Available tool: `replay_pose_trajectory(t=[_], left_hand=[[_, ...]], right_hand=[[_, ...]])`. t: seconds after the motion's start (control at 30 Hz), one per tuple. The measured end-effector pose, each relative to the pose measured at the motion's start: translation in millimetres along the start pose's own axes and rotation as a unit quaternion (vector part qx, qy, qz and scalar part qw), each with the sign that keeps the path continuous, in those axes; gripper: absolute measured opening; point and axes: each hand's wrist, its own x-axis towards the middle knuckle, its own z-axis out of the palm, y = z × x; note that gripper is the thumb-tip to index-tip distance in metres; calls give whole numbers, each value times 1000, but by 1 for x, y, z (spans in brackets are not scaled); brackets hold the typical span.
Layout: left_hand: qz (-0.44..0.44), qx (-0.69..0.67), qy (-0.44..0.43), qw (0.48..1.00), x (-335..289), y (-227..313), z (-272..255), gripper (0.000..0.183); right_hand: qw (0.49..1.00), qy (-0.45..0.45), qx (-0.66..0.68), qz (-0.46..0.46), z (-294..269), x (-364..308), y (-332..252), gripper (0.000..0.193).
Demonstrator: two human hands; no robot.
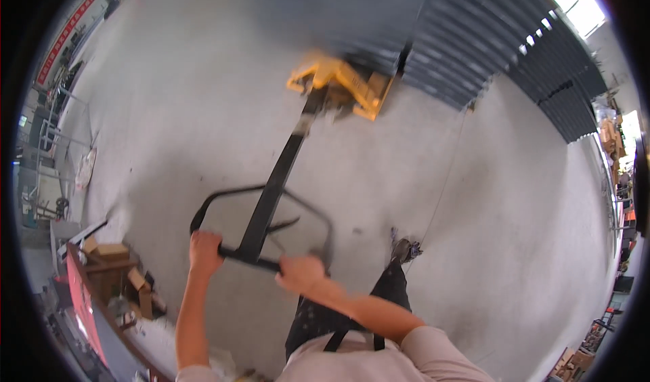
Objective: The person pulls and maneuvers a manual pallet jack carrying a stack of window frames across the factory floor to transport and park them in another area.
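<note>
Both hands, left hand and right hand, wrap fingers around the pallet-jack handle.

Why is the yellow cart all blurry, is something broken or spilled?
Nothing looks broken or spilled. The yellow pallet jack is only smeared by motion blur. Both hands, left hand and right hand, grip its black handle. The grey floor shows only small dark specks.
</note>
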Motion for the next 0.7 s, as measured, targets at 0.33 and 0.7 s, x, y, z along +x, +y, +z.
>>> replay_pose_trajectory(t=[0.33,0.7], left_hand=[[8,-60,16,998,-21,47,13,14],[-44,-76,31,996,-21,129,19,17]], right_hand=[[981,112,-143,68,-5,-35,32,16],[970,132,-199,33,-47,-79,87,16]])
